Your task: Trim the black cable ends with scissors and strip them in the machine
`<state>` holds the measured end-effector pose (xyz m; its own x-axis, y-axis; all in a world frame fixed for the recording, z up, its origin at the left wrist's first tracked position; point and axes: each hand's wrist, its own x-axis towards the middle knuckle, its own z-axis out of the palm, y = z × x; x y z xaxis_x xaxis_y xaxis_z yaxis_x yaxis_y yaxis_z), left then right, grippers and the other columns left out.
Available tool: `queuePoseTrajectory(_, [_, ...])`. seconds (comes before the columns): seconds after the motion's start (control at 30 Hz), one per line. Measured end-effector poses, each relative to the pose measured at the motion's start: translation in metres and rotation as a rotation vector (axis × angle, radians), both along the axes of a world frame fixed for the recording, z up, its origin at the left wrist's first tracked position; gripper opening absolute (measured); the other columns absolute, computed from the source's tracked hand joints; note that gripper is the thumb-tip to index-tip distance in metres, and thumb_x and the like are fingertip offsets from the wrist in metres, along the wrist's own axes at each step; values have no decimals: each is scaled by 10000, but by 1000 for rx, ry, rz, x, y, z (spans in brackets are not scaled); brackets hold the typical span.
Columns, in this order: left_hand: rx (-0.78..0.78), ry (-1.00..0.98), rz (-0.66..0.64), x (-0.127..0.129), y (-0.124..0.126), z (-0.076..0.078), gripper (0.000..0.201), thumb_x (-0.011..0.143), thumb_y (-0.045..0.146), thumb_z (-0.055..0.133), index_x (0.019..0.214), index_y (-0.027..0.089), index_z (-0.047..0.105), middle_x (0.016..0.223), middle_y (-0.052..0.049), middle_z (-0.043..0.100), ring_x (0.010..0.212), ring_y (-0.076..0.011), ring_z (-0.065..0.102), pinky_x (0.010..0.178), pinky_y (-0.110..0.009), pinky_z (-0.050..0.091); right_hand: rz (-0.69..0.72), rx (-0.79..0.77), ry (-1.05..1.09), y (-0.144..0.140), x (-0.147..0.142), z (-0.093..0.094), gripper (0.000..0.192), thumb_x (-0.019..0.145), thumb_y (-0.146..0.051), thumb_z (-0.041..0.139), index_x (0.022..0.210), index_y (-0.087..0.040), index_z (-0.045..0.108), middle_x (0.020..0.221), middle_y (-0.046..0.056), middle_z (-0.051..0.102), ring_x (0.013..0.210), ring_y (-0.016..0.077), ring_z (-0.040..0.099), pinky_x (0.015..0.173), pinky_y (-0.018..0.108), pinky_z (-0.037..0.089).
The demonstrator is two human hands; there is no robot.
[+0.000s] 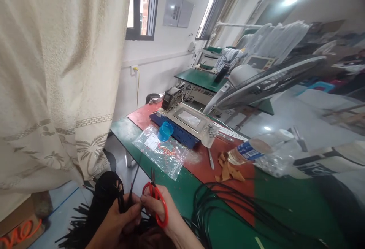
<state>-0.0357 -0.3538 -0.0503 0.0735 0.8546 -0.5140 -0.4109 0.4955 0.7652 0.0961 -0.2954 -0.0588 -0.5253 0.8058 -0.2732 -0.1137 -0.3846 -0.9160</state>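
We have our left hand (128, 214) closed around black cables (121, 201), low in the view, with frayed wire ends standing up above the fist. Our right hand (159, 203) grips a pair of scissors (165, 207) by its red handles, the narrow blades pointing away from us. The two hands sit close together in front of the near edge of the table (279, 182) — whether their fingertips touch, we cannot tell. Beyond them, on the green and red tabletop, we see a clear plastic bag (178, 167) lying flat, with small orange-red pieces (168, 151) scattered over it and a blue cup (165, 132) standing on it. Just behind is a blue-based device (182, 137). To the right of our hands lies a loose bundle of black cable (199, 207), nearer us than the bottle (245, 152) with its blue label.
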Motion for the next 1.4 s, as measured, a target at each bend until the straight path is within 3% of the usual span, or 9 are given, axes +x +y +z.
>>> queuePoseTrajectory(0.07, [-20, 2, 11, 0, 4, 1, 271, 662, 393, 671, 731, 154, 564, 465, 56, 442, 377, -6, 253, 402, -194, 109, -34, 20, -45, 5, -2, 2, 368, 643, -453, 665, 564, -170, 443, 463, -66, 375, 438, 64, 313, 432, 200, 226])
queuePoseTrajectory(0.2, [-81, -21, 109, -4, 11, 0, 314, 670, 353, 672, 878, 130, 597, 484, 79, 381, 401, -9, 267, 412, -179, 172, -64, 388, -342, 16, 7, 14, 252, 729, -384, 603, 641, -158, 534, 596, -33, 474, 561, 94, 400, 517, 205, 290])
queuePoseTrajectory(0.3, [-11, -13, 139, -7, 21, 0, 276, 679, 332, 663, 865, 135, 608, 567, 38, 500, 425, -25, 370, 438, -186, 277, 51, 542, -506, 20, 24, 24, 158, 752, -337, 569, 729, -181, 558, 698, -24, 528, 649, 119, 456, 571, 208, 319])
queuePoseTrajectory(0.4, [45, 58, 145, -4, 35, 2, 283, 674, 338, 665, 870, 139, 619, 653, 8, 563, 447, -31, 405, 443, -188, 290, 131, 629, -681, 21, 40, 29, 156, 751, -349, 557, 735, -195, 536, 733, -21, 522, 686, 133, 457, 595, 214, 318])
queuePoseTrajectory(0.57, [56, 93, 106, 10, 58, 3, 248, 667, 358, 664, 729, 126, 600, 553, 55, 436, 442, -16, 296, 430, -182, 199, 189, 666, -836, 20, 54, 25, 283, 771, -406, 540, 618, -192, 435, 640, -48, 444, 598, 107, 390, 536, 209, 244])
queuePoseTrajectory(0.77, [111, 197, 29, 28, 73, -1, 281, 669, 378, 653, 781, 126, 602, 501, 76, 358, 448, -32, 269, 442, -199, 179, 145, 652, -846, 25, 60, 27, 309, 791, -393, 538, 604, -185, 405, 611, -55, 443, 559, 89, 368, 512, 213, 194])
queuePoseTrajectory(1.17, [81, 362, 61, 43, 94, -7, 467, 530, 441, 720, 804, 74, 631, 410, 93, 334, 412, -39, 254, 435, -207, 155, 25, 553, -778, 37, 71, 16, 421, 765, -381, 533, 499, -172, 282, 500, -62, 259, 493, 64, 231, 454, 205, 178])
queuePoseTrajectory(1.27, [91, 307, 32, 43, 96, -8, 470, 545, 442, 715, 820, 70, 631, 424, 87, 352, 421, -38, 260, 437, -206, 156, 10, 474, -727, 40, 72, 10, 430, 754, -391, 546, 476, -167, 306, 475, -58, 278, 470, 55, 241, 432, 198, 175])
queuePoseTrajectory(1.4, [101, 138, 14, 38, 93, -12, 467, 575, 392, 723, 914, 87, 625, 462, 64, 430, 467, -52, 350, 476, -203, 235, -79, 239, -464, 45, 67, 3, 448, 754, -542, 514, 537, -155, 456, 422, -54, 370, 375, 48, 320, 370, 174, 208])
